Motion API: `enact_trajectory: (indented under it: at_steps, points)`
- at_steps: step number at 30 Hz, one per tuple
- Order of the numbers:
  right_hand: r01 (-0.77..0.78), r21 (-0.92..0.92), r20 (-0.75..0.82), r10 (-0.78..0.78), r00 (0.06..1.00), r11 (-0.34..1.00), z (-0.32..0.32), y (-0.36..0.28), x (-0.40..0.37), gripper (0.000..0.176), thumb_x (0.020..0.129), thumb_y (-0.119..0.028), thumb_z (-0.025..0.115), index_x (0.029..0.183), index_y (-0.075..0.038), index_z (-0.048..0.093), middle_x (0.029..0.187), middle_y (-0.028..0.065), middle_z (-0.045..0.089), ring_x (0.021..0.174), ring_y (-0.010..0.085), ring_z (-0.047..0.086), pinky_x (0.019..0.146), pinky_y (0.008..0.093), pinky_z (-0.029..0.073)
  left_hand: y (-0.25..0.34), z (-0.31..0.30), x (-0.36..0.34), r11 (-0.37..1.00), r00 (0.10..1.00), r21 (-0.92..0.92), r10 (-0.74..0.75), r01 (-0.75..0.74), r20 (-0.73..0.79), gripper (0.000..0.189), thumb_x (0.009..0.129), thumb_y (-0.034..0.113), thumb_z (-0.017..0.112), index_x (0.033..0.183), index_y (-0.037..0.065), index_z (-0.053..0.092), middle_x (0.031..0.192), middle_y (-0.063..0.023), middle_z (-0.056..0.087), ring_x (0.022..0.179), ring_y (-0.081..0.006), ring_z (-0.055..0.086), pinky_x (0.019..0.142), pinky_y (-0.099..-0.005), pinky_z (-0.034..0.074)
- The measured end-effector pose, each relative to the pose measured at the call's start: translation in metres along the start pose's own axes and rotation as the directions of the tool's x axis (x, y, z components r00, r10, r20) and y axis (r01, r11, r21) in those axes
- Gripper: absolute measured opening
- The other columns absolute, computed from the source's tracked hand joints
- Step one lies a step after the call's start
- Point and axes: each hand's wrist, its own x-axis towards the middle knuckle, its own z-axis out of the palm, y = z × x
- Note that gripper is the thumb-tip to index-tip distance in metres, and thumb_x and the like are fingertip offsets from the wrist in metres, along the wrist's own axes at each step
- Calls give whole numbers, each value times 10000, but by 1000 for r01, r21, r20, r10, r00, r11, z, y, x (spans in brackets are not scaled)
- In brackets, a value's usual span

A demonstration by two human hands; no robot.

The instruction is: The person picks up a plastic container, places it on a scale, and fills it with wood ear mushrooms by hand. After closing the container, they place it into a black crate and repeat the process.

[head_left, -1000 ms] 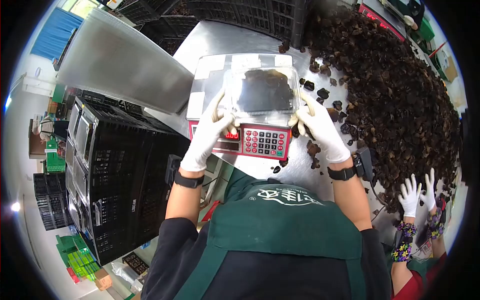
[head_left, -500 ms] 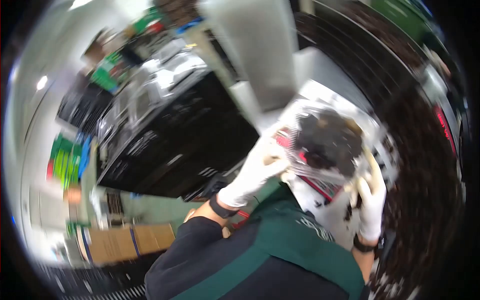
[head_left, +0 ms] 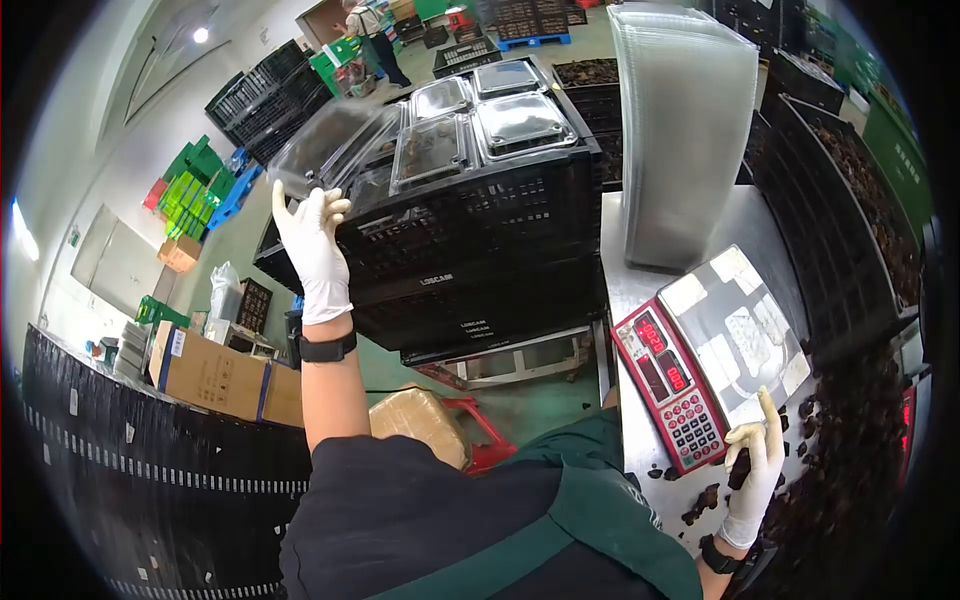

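My left hand (head_left: 312, 240), in a white glove, is raised at the left end of the black crate stack. Its fingers grip the near edge of a clear plastic box (head_left: 325, 140), which is blurred and tilted beside other packed boxes. My right hand (head_left: 757, 465), also gloved, is low at the near corner of the scale (head_left: 668, 385). Its index finger stretches toward the weighing plate (head_left: 735, 330), while the other fingers curl round a dark crinkled piece (head_left: 739, 467). The scale's red digits are lit, and no box stands on its plate.
Clear-lidded boxes (head_left: 525, 125) cover the black crate (head_left: 480, 210). A tall stack of clear plastic trays (head_left: 685, 130) stands on the metal table (head_left: 625, 240) behind the scale. Loose dark pieces (head_left: 850, 440) lie to the right. A person (head_left: 370, 40) stands far back.
The clear box with dark contents, held in both hands over the scale, has moved left to the crate in my left hand. My right hand has moved down slightly; my view has swung left.
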Motion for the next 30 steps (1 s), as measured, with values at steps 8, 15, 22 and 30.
enact_trajectory:
  at_steps: [8, 15, 22, 30]
  points:
    - [-73, 49, -50, 76, 996, 996, -21, 21, -15, 427, 1011, -96, 457, 1408, 62, 463, 772, 71, 636, 567, 65, 497, 543, 178, 409, 13, 76, -36, 937, 797, 339, -263, 78, 543, 513, 996, 246, 555, 1434, 4, 442, 972, -90, 704, 874, -157, 670, 818, -270, 490]
    - [-191, 142, -89, 205, 975, 971, -35, 21, -29, 379, 988, -86, 485, 1342, 44, 525, 852, 83, 682, 578, 60, 515, 534, 202, 415, 27, 284, 6, 516, 412, 47, 622, -855, 666, 490, 892, 94, 656, 1358, 4, 537, 1318, -180, 605, 1246, -320, 560, 1065, -387, 428]
    - [-224, 205, -200, 264, 943, 953, -78, 81, -89, 323, 1001, -151, 515, 1273, -2, 607, 840, 43, 680, 597, 59, 562, 572, 212, 470, -23, 381, 97, 804, 207, 76, 59, -590, 977, 342, 1030, 207, 520, 1283, -8, 602, 1180, -95, 648, 1074, -170, 595, 938, -309, 474]
    - [-320, -311, -854, -115, 508, 895, -126, 137, -166, 279, 884, -105, 612, 1148, -64, 689, 820, 61, 694, 660, 103, 616, 663, 268, 523, 4, 388, 117, 941, 249, 285, -236, -182, 939, 151, 927, 138, 675, 1031, 29, 684, 906, -83, 676, 828, -189, 636, 767, -325, 520]
